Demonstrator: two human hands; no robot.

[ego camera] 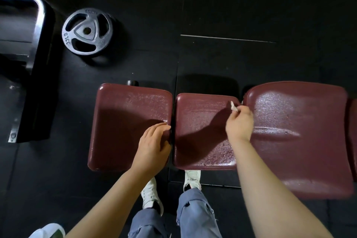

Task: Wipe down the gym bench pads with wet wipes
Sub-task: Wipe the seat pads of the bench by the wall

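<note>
At ten o'clock we see a weight plate (87,32) flat on the black floor (231,6). Three glossy maroon pads form the surface: our left hand (154,143) rests open-fingered on the left pad (123,121); our right hand (239,123) pinches a white wipe (234,106) at the middle pad's (201,131) one-o'clock corner, beside the right pad (301,131).
</note>
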